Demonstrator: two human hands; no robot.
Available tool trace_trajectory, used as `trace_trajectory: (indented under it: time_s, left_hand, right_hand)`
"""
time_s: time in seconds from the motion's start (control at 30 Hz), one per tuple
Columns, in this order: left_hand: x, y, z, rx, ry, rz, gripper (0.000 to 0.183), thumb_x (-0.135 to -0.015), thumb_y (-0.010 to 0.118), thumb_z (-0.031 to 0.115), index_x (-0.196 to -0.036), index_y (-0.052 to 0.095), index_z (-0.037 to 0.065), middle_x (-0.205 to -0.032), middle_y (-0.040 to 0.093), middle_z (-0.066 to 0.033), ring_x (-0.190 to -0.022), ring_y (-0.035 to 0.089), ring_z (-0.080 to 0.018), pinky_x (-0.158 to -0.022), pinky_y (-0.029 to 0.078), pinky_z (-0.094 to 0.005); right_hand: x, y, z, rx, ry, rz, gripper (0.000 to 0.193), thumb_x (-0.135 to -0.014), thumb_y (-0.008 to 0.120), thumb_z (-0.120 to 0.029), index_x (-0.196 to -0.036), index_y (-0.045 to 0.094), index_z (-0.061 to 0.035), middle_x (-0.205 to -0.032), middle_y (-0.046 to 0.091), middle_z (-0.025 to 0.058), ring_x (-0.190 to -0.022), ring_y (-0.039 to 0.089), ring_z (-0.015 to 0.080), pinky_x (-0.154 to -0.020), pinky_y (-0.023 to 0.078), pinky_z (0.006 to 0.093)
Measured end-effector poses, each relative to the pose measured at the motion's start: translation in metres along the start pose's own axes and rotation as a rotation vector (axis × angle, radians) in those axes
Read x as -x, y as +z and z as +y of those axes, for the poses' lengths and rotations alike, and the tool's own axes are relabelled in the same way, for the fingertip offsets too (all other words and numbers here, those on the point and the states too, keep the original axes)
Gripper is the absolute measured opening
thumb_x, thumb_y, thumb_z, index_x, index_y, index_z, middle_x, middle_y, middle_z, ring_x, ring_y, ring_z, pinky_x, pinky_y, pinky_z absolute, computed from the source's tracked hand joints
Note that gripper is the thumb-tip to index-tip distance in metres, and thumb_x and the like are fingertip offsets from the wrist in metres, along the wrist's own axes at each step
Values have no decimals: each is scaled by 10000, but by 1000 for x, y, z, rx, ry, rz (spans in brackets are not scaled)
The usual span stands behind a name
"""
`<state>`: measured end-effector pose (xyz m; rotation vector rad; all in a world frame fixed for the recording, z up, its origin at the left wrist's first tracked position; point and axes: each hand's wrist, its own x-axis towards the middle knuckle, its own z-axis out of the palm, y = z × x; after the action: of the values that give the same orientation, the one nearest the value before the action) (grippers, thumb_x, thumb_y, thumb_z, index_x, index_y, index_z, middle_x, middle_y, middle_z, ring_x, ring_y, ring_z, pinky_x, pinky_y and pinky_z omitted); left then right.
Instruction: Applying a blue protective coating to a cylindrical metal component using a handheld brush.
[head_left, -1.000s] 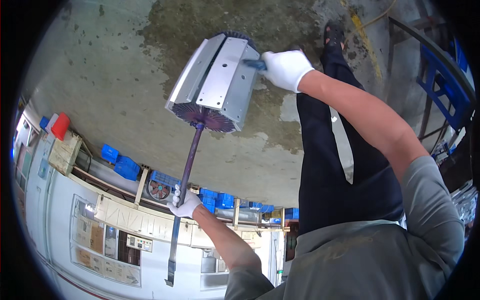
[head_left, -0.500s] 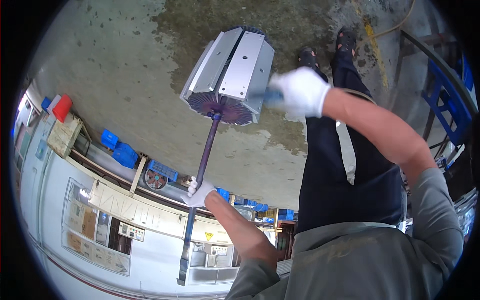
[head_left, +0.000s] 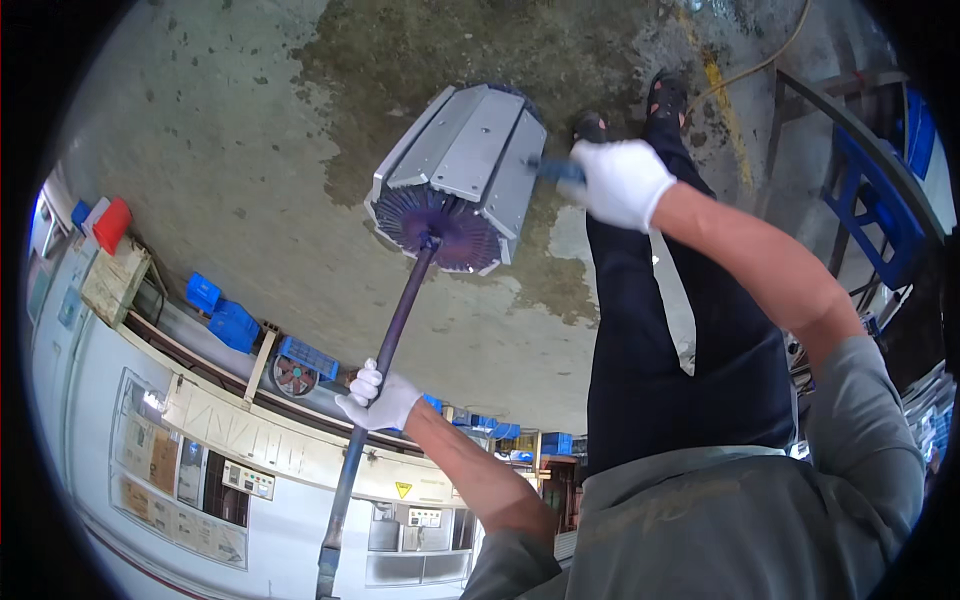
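Two gloved hands work on a grey, many-sided metal housing (head_left: 462,175) mounted on the end of a long dark shaft (head_left: 385,345), held out over a stained concrete floor (head_left: 250,150). The housing sits at the upper middle of the view, its flat panels ringing a core of purple radial fins (head_left: 440,222) where the shaft enters. The right hand (head_left: 622,180), in a white glove, is just beside the housing's right edge, its fingers curled tight around a small blue-handled tool (head_left: 558,170) whose tip meets the housing. The left hand (head_left: 378,397), also in a white glove, is well down the shaft, fingers wrapped fully around it. The long axis runs from the housing at the upper right down to the shaft's free end at the lower left edge of the view. The person's dark trousers (head_left: 680,340) and shoes (head_left: 665,95) lie just right of the housing. Beyond the floor, blue crates (head_left: 222,318) line a wall beside a round fan (head_left: 295,375), with a red container (head_left: 112,222) further left and a blue frame (head_left: 870,200) at far right.
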<state>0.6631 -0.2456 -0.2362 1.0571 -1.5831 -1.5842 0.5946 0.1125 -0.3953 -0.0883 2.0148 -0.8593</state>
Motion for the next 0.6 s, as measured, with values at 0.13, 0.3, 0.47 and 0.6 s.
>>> trace_trajectory:
  time_s: [0.13, 0.3, 0.47, 0.6]
  left_hand:
    - [3, -4, 9, -31, -14, -54, 495, -925, 498, 257, -561, 165, 217, -502, 171, 46, -477, 265, -129, -630, 357, -327]
    - [9, -7, 2, -45, -5, -38, 493, -909, 513, 249, -567, 158, 219, -512, 155, 53, -479, 250, -118, -614, 337, -316]
    - [9, 6, 5, -80, 37, -56, 495, -892, 536, 214, -572, 159, 223, -515, 137, 55, -469, 249, -119, -611, 347, -316]
    - [12, 4, 10, -97, 67, -23, 490, -903, 524, 221, -569, 165, 219, -506, 150, 57, -464, 254, -117, -608, 357, -323]
  right_hand:
    - [-5, 15, 23, -6, 20, 104, 335, -885, 588, -371, -899, 633, -39, -754, 673, 192, -744, 683, 364, -688, 538, 456]
    - [-14, 4, 29, -84, -210, -18, 345, -891, 584, -370, -955, 637, -34, -843, 684, 202, -808, 686, 365, -720, 532, 470]
    - [-49, 21, 65, -98, 182, 127, 311, -877, 591, -338, -992, 640, -53, -907, 687, 205, -895, 669, 371, -772, 526, 452]
    - [-46, 3, 41, -185, 49, -37, 373, -875, 589, -386, -1002, 662, -42, -943, 685, 216, -909, 663, 375, -804, 512, 435]
